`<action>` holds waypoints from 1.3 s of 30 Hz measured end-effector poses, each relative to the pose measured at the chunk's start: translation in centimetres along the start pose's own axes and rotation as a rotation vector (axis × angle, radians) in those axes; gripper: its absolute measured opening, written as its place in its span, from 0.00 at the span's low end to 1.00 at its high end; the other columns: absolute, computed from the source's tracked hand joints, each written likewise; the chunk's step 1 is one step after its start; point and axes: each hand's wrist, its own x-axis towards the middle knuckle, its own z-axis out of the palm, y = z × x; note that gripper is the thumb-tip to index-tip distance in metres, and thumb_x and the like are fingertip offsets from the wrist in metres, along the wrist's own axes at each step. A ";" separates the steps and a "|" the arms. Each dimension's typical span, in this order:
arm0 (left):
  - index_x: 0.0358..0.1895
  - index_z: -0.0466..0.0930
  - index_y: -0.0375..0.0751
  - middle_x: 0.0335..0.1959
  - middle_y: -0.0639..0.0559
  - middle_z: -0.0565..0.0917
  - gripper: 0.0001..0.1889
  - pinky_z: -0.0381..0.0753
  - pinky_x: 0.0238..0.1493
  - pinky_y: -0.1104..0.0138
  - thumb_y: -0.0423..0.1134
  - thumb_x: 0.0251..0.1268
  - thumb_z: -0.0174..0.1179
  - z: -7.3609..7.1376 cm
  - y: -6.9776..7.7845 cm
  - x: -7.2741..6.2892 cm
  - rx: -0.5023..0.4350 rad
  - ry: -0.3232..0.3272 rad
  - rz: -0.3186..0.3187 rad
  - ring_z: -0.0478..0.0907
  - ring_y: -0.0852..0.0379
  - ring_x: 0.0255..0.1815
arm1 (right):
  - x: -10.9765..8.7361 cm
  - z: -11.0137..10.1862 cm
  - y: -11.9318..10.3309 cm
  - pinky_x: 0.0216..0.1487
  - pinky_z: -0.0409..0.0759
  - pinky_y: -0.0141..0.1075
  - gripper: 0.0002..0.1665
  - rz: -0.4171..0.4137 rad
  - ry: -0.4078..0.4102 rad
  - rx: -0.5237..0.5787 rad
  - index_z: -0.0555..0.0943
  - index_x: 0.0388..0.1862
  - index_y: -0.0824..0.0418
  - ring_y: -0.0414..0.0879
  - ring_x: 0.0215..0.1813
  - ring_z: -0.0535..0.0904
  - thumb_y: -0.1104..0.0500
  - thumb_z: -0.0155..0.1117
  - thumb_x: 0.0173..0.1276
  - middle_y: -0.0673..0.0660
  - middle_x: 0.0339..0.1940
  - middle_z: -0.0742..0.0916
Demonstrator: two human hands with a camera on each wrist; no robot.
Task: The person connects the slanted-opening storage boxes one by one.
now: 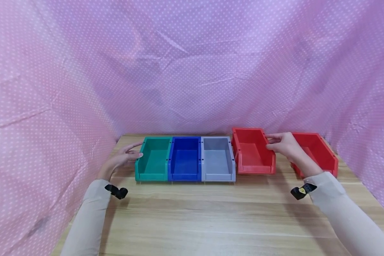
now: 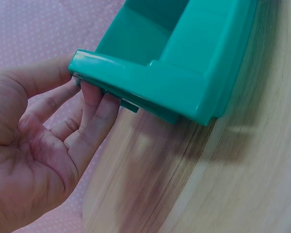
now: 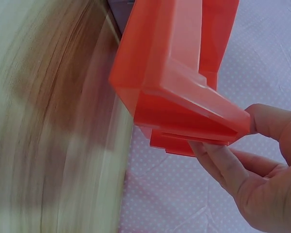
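From where I stand, five open-topped plastic bins line the far edge of the pale wood-grain bench (image 1: pixel 204 217). The person's left hand (image 1: pixel 121 158) is out by the far left corner, pinching the left rim of a glossy green plastic bin (image 1: pixel 152 160), thumb at the rim and fingers tucked beneath it. Tight against that bin's right side sits a deep blue plastic bin (image 1: pixel 185 161), and next to it, also touching, a light grey plastic bin (image 1: pixel 217 161), the three fronts in one straight line.

The right hand (image 1: pixel 286 145) pinches the right rim of a bright red plastic bin (image 1: pixel 250 153) in much the same way, thumb at the rim, fingers underneath. This red bin stands slightly askew at the grey one's right, its front set farther back than the others; I cannot tell whether the two touch. A second red plastic bin (image 1: pixel 318 154) sits near the far right corner, partly hidden behind the right forearm.

Both arms wear beige sleeves (image 1: pixel 348 209), with a small black camera (image 1: pixel 117 192) strapped at each wrist. Pink cloth with white dots (image 1: pixel 192 78) hangs behind the bench and along its sides.
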 end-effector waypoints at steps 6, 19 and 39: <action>0.84 0.44 0.53 0.78 0.28 0.60 0.41 0.66 0.74 0.40 0.49 0.78 0.57 0.0 0.0 -0.2 0.016 -0.003 0.010 0.62 0.29 0.76 | -0.4 0.4 -0.3 0.45 0.88 0.32 0.32 -0.021 0.022 -0.011 0.71 0.71 0.74 0.54 0.50 0.84 0.64 0.65 0.71 0.77 0.59 0.82; 0.84 0.47 0.54 0.76 0.29 0.64 0.41 0.66 0.74 0.41 0.50 0.76 0.60 0.0 0.2 -0.1 0.030 0.018 -0.015 0.64 0.32 0.75 | -0.3 0.3 -1.2 0.43 0.87 0.33 0.31 -0.075 0.027 -0.150 0.74 0.66 0.77 0.62 0.50 0.86 0.64 0.66 0.67 0.77 0.53 0.85; 0.84 0.46 0.53 0.78 0.27 0.59 0.41 0.65 0.75 0.41 0.47 0.76 0.59 -0.1 0.2 -0.2 -0.042 -0.012 -0.008 0.60 0.31 0.78 | 1.0 -0.2 -5.0 0.58 0.84 0.57 0.46 -0.342 -0.241 -0.172 0.65 0.79 0.57 0.65 0.70 0.71 0.50 0.74 0.66 0.66 0.73 0.75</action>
